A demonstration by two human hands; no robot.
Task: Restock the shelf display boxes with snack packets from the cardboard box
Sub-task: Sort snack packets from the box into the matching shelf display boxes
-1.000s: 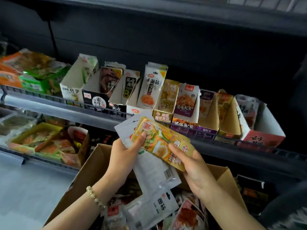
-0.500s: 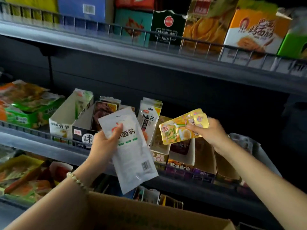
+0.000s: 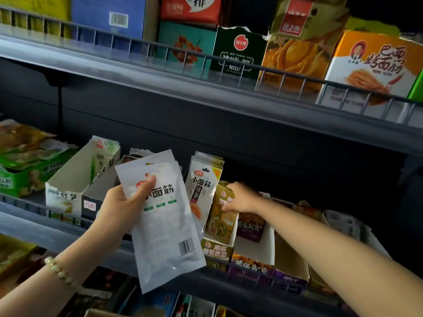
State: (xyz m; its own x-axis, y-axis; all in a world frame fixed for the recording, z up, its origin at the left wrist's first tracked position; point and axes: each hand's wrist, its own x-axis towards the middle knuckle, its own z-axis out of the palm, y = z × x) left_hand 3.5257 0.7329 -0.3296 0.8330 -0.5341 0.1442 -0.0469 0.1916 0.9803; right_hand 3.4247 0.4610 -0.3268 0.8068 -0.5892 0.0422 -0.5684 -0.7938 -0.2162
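1. Nearest the camera, a corner of the cardboard box [image 3: 100,314] shows at the bottom edge, below the left wrist, which carries a bead bracelet [image 3: 60,272].
2. The left hand [image 3: 119,213] grasps a stack of white packets [image 3: 167,236]. The thumb [image 3: 146,186] presses the printed front near the top; the other fingers are curled behind the stack (not visible). The stack hangs downward from the thumb, tilted, with its barcode end lowest.
3. Right of that thumb, red-and-white packets [image 3: 201,191] stand upright in their slot.
4. Just beyond them, the right hand [image 3: 245,197] has its fingers clenched over the top edge of a yellow packet [image 3: 220,220]. Below the fingertips, the packet stands inside the yellow display box [image 3: 217,251] on the middle shelf.
5. Under the right wrist sits a purple display box [image 3: 251,264].
6. Farthest, above both hands, the upper shelf [image 3: 206,92] carries larger cartons behind a wire rail.
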